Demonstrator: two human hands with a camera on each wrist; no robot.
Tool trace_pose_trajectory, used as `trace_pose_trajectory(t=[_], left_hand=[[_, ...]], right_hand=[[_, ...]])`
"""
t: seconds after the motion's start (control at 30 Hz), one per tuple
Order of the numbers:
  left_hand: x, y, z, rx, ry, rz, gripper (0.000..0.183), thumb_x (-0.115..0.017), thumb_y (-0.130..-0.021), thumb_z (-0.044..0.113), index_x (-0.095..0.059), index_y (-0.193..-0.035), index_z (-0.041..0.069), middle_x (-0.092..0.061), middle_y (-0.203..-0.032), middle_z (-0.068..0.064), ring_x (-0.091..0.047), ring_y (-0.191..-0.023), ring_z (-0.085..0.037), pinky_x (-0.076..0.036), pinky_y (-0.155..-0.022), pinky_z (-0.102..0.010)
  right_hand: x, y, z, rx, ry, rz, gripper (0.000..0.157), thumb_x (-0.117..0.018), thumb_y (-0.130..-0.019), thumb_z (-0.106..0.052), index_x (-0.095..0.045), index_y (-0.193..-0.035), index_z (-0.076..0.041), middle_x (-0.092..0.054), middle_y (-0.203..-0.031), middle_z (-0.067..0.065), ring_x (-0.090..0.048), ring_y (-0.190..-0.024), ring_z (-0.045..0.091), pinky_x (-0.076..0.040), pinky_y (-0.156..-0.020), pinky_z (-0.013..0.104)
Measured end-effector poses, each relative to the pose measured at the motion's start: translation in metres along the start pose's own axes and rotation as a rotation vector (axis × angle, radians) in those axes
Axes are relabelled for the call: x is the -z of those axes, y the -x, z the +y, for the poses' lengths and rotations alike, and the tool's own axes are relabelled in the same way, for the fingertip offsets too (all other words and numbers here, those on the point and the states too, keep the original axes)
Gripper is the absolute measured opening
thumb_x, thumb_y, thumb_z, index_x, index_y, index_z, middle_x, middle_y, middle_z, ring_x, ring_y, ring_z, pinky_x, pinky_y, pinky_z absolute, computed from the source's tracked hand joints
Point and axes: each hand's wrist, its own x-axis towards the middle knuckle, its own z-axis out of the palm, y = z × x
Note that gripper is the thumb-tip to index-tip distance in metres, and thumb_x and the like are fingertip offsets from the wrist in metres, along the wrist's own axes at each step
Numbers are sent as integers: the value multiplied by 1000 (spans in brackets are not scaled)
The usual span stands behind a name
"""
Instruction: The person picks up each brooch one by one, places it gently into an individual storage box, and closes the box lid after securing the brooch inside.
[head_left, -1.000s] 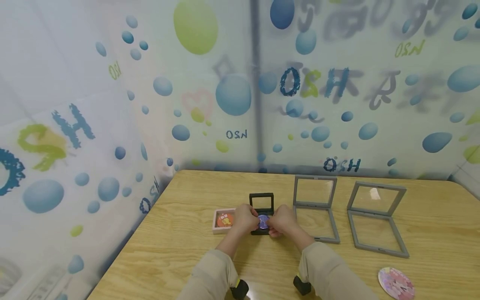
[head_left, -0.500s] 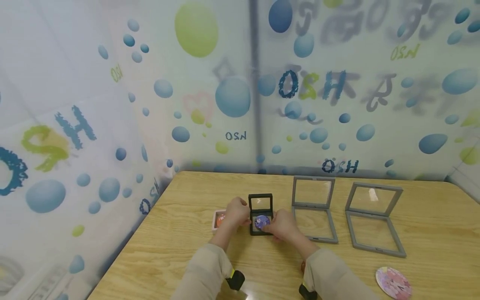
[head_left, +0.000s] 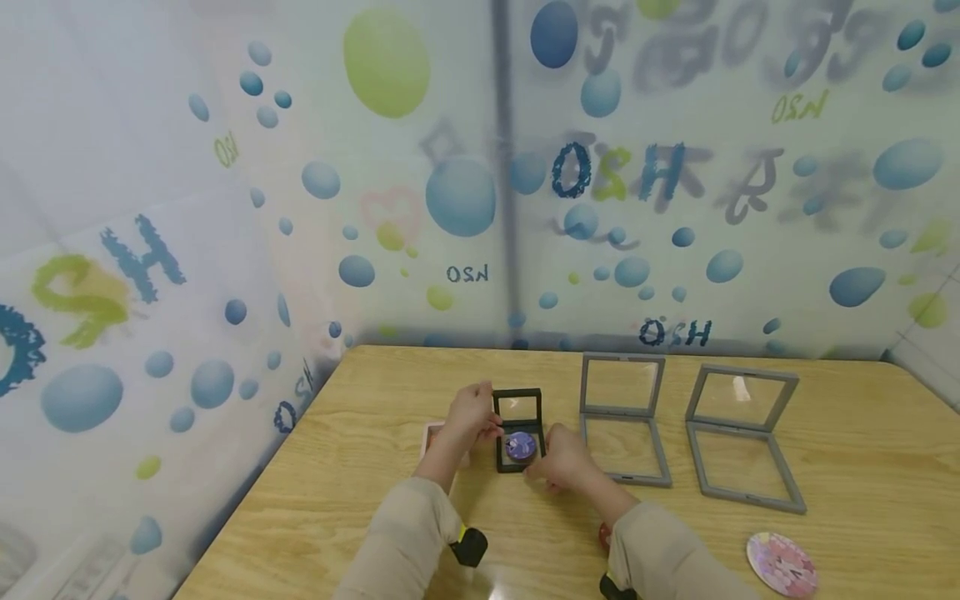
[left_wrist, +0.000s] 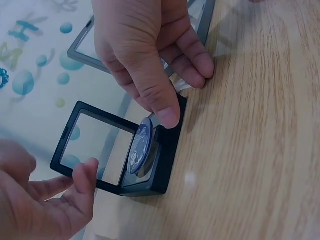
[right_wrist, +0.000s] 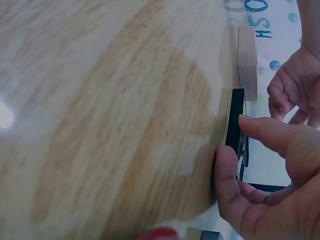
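Note:
A small black display frame [head_left: 498,454] stands on the table with its clear-windowed lid [left_wrist: 95,114] raised. Over its base lies a round purple-blue badge [head_left: 521,447], which leans at a slant in the left wrist view. My left hand [head_left: 471,410] is at the lid's left side, its fingertips pinching the lid edge. My right hand [head_left: 562,458] grips the base at its front right corner; in the right wrist view the thumb rests on the black edge and the forefinger lies along its outer side.
Partly behind my left forearm sits a pink-framed box [head_left: 429,435]. Two larger grey frames stand open to the right, a nearer one [head_left: 663,458] and a farther one [head_left: 787,475]. A round pink badge [head_left: 782,565] lies front right. Something red [head_left: 604,536] shows beside my right sleeve.
My hands have drawn apart from the purple-blue badge. The left has moved up and left to the lid, and the right down to the base's front corner, leaving the badge in the frame.

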Motion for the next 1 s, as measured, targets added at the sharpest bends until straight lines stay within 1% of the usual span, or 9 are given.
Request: trace_pose_trajectory(t=[0.07, 0.13, 0.27, 0.4, 0.63, 0.77, 0.87, 1.0], left_hand=[[0, 0, 1, -7, -11, 7, 61, -34, -95, 44, -34, -135, -2, -59, -73, -17, -58, -50, -18, -51, -51, -27], [0, 0, 2, -3, -27, 10, 62, -36, -94, 46, -36, -134, -2, -59, -74, -16, -59, -51, -17, -52, -53, -28], [-1, -1, 1, -3, -67, 15, 58, -38, -95, 43, -41, -131, -3, -60, -78, -15, -57, -52, -15, -52, -58, -29], [-1, -3, 0, -11, -86, 12, 60, -37, -95, 44, -41, -130, -4, -60, -78, -15, -56, -53, -15, -52, -59, -32], [0, 1, 0, -18, -92, 21, 48, -40, -95, 35, -49, -120, -5, -59, -73, -14, -55, -53, -15, -52, -57, -31], [2, 3, -2, -37, -100, 10, 44, -42, -95, 30, -49, -119, -6, -59, -73, -14, -56, -54, -16, -52, -60, -33], [3, 4, -3, -57, -104, -1, 41, -43, -95, 28, -51, -114, -8, -59, -73, -16, -56, -53, -16, -53, -60, -34], [4, 5, -4, -64, -108, -13, 38, -43, -95, 27, -53, -108, -8, -59, -74, -16, -56, -53, -16, -53, -61, -34]], right_hand=[[0, -1, 1, 4, -7, 2, 51, -77, -63, -1, -45, -99, 13, -53, -68, 13, -54, -39, 16, -48, -41, 26], [0, -1, 1, 1, -16, 0, 50, -77, -63, 0, -45, -98, 12, -53, -69, 14, -55, -40, 16, -48, -41, 26], [1, -1, 1, -21, -34, -7, 48, -76, -63, 0, -44, -98, 11, -53, -68, 13, -55, -40, 15, -49, -42, 26], [1, -1, 1, -24, -58, -9, 47, -76, -64, 2, -44, -98, 11, -54, -65, 12, -54, -40, 14, -49, -42, 27], [1, -1, 2, -9, -67, -10, 46, -74, -64, 4, -45, -98, 13, -54, -65, 13, -55, -41, 14, -49, -43, 27], [1, -1, 3, -11, -59, -20, 46, -74, -66, 3, -45, -99, 13, -54, -67, 13, -55, -42, 14, -49, -43, 26], [1, -2, 4, -15, -56, -23, 45, -74, -66, 3, -46, -99, 13, -54, -67, 13, -55, -43, 14, -49, -43, 26], [1, -2, 4, -21, -66, -22, 43, -74, -65, 4, -46, -97, 11, -54, -66, 13, -55, -43, 14, -49, -44, 26]])
